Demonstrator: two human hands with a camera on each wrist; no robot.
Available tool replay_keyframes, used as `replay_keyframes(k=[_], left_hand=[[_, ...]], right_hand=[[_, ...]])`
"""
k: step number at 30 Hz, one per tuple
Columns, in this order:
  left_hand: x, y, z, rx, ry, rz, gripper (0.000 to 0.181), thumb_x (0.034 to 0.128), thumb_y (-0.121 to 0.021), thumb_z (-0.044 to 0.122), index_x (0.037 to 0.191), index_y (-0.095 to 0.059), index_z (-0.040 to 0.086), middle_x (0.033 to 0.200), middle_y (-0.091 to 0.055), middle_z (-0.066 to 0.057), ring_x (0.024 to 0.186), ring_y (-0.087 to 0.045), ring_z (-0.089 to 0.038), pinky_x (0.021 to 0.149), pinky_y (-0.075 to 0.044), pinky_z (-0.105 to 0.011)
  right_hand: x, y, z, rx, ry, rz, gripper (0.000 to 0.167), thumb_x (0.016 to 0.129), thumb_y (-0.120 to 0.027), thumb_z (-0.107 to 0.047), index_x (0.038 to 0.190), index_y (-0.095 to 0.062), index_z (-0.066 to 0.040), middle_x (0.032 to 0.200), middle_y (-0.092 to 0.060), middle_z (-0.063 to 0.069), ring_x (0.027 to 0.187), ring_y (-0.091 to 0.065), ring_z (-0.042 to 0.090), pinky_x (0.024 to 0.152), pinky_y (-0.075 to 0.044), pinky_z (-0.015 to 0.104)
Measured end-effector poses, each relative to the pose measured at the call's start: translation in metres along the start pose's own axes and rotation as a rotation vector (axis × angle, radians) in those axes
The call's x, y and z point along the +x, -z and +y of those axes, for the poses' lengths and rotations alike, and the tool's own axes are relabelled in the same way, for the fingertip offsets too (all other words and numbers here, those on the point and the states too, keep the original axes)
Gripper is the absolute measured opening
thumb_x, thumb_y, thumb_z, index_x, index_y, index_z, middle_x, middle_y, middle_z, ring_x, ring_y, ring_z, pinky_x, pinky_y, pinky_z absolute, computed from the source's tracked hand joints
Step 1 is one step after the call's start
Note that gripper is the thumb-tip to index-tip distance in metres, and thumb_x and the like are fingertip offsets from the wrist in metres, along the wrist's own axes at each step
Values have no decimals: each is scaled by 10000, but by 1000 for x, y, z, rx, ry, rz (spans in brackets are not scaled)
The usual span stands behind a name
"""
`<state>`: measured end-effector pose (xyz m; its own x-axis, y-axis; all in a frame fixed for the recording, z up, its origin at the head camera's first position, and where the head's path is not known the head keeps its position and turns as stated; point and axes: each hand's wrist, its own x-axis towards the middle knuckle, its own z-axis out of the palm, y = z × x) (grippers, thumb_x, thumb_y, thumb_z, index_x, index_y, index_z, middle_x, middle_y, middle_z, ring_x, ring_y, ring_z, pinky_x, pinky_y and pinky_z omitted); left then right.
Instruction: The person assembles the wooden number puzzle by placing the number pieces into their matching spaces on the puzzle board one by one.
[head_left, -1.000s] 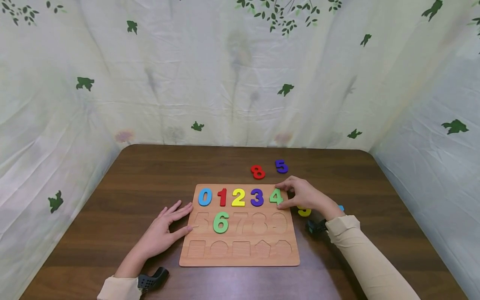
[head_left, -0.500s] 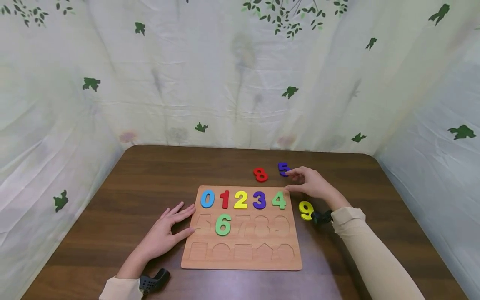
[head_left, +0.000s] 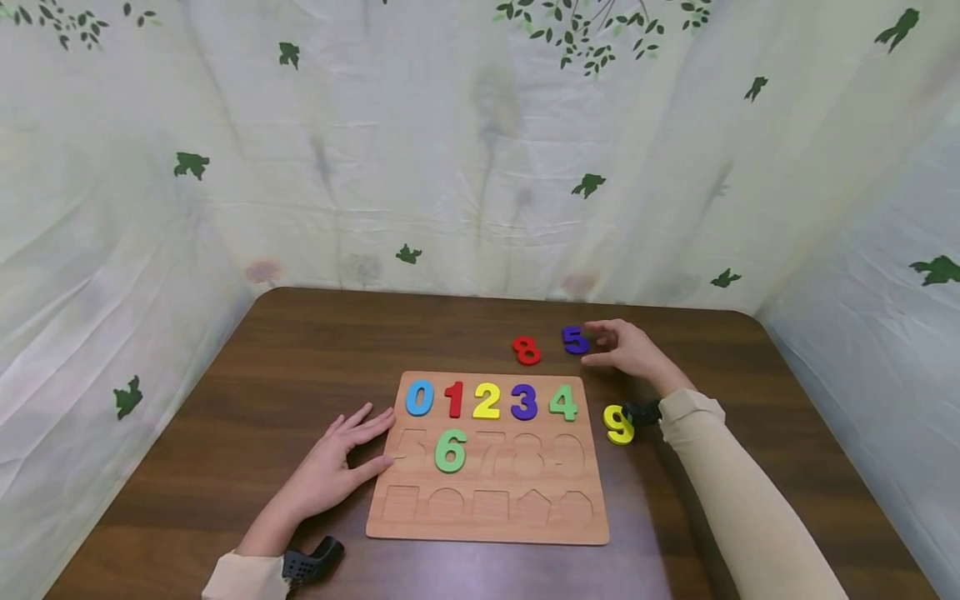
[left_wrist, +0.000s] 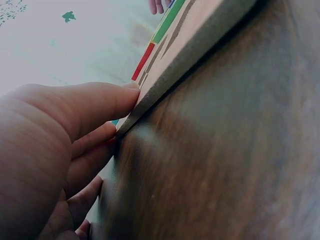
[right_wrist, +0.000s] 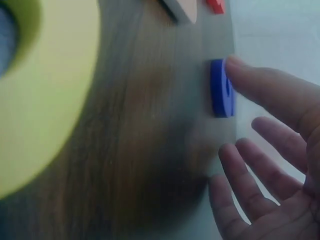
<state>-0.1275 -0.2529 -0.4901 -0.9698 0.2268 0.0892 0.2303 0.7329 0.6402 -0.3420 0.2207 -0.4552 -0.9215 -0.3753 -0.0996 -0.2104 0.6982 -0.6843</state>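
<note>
A wooden number puzzle board lies on the table, with the digits 0 to 4 in its top row and a green number 6 in the row below. My left hand touches the board's left edge with fingers spread, thumb over the rim in the left wrist view. Beyond the board's far right corner, my right hand is beside the purple-blue number 5. Its fingers are apart and loosely bent; the thumb looks close to the number 5 in the right wrist view, but contact is unclear.
A red number 8 lies left of the number 5, behind the board. Right of the board, a yellow number 9 lies near the black band on my right wrist. Patterned curtains surround the table.
My right hand has left the green number 4 at the board's top right corner and moved away and rightward to the number 5. My left hand stays at the board's edge.
</note>
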Motion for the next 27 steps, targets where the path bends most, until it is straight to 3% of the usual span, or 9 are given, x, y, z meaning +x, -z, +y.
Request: replay_keyframes(k=[15, 27], left_hand=[[1, 0, 4, -7, 5, -4, 656, 967, -801, 378, 1548, -600, 147, 1627, -555, -91, 1614, -322, -453, 1300, -135, -743], [0, 1, 2, 0, 8, 1, 652, 965, -805, 362, 1543, -604, 135, 1627, -555, -98, 1609, -325, -461, 1295, -143, -750]], right_hand=[[14, -1, 9, 79, -52, -30, 801, 949, -831, -201, 1641, -444, -86, 1709, -383, 235, 1473, -496, 476, 1257, -385, 649], [23, -8, 4, 119, -72, -31, 732, 950, -827, -167, 1604, -507, -86, 1677, -423, 231, 1466, -458, 459, 1253, -391, 633]])
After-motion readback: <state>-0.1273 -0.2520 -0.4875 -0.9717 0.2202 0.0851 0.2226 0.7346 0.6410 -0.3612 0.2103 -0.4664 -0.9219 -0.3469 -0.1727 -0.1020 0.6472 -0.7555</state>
